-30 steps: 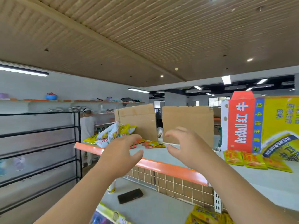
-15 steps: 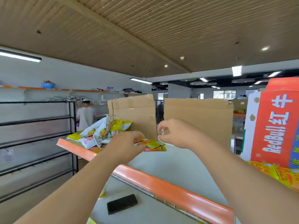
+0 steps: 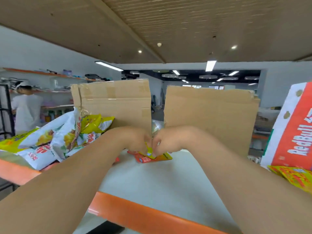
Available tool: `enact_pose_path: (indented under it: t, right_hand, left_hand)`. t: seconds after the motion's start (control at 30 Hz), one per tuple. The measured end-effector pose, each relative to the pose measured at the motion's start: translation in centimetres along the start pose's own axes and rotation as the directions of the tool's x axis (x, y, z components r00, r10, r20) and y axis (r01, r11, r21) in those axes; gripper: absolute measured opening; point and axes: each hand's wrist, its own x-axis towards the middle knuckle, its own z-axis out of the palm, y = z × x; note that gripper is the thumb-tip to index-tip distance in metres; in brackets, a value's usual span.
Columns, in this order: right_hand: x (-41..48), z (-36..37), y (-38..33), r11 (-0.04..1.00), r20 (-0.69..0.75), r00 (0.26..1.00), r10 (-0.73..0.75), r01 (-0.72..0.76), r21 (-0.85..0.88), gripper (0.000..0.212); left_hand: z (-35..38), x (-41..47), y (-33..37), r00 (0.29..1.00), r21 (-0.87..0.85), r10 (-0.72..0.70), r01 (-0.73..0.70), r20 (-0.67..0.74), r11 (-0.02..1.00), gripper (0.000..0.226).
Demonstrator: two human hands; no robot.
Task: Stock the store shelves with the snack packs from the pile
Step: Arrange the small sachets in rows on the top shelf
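Note:
Small red and yellow snack packs (image 3: 152,158) lie on the white top shelf (image 3: 152,181), in front of two cardboard sheets. My left hand (image 3: 133,141) and my right hand (image 3: 166,141) meet over them, fingers curled, both pinching the upper edge of a yellow snack pack (image 3: 149,150). A pile of larger white and yellow snack bags (image 3: 55,137) lies on the shelf to the left of my left arm. More yellow and red packs (image 3: 293,177) lie at the right.
Two upright cardboard sheets (image 3: 114,105) (image 3: 209,115) stand behind the packs. A red and white RedBull carton (image 3: 293,132) stands at the right. The shelf has an orange front edge (image 3: 143,217). A person in white (image 3: 25,107) stands far left by a black rack.
The view has moved in closer to the shelf. Both hands reached forward and down onto the small packs and closed together on a yellow one.

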Motion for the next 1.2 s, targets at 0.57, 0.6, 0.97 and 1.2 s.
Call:
enact_pose_path:
  t: [0.57, 0.6, 0.97, 1.2]
  right_hand:
    - [3.6, 6.5, -1.8, 0.989, -0.334, 0.938, 0.097, -0.054, 0.136, 0.032]
    - [3.7, 6.6, -1.9, 0.989, -0.353, 0.93, 0.1, -0.054, 0.138, 0.03]
    - [3.9, 7.2, -1.6, 0.993, -0.416, 0.907, -0.071, 0.103, 0.054, 0.005]
    - [1.5, 4.0, 0.2, 0.898, -0.443, 0.895, 0.049, 0.155, 0.411, 0.007]
  left_hand:
    - [2.0, 5.3, -3.0, 0.973, 0.024, 0.229, -0.23, 0.029, 0.973, 0.029]
    - [1.9, 5.2, -2.9, 0.974, 0.034, 0.226, -0.227, 0.026, 0.973, 0.027]
    - [2.3, 5.0, -4.3, 0.977, -0.18, 0.215, -0.212, -0.003, 0.961, 0.04]
    - [2.3, 5.1, -3.8, 0.972, -0.23, 0.236, -0.234, -0.021, 0.944, 0.028]
